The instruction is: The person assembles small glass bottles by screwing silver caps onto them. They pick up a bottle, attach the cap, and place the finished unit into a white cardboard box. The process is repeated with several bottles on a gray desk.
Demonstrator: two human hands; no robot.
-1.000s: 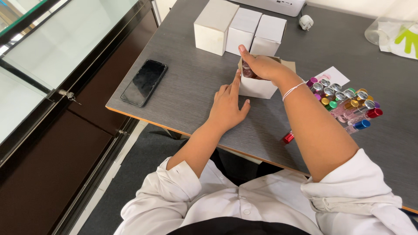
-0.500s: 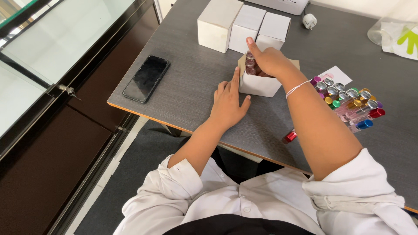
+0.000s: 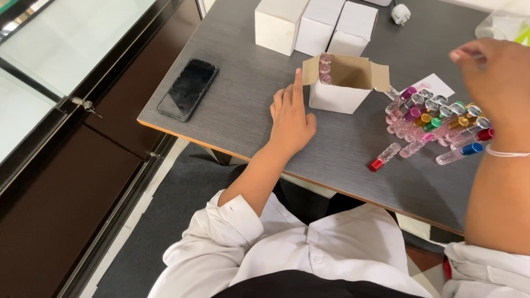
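Observation:
A small open white carton (image 3: 337, 96) stands on the grey table (image 3: 243, 110), with a few clear little bottles (image 3: 325, 67) upright in its left corner. My left hand (image 3: 291, 118) lies flat on the table beside the carton, its index finger raised against the left flap. Lifted above the table's right side, my right hand (image 3: 494, 83) has loosely curled fingers and nothing visible in them. Below it lies a heap of small clear roll-on bottles (image 3: 436, 118) with coloured metallic caps. One red-capped bottle (image 3: 385, 156) lies apart, nearer to me.
Three closed white boxes (image 3: 317, 27) stand in a row behind the carton. A black phone (image 3: 188, 89) lies at the table's left edge. A white paper slip (image 3: 436, 85), a small white plug (image 3: 401, 13) and a clear bag (image 3: 505, 25) sit at the far right. A glass display case (image 3: 61, 49) is left.
My right hand has left the carton, where it put in a bottle, and has risen to the right over the bottle heap. The left hand stays by the carton.

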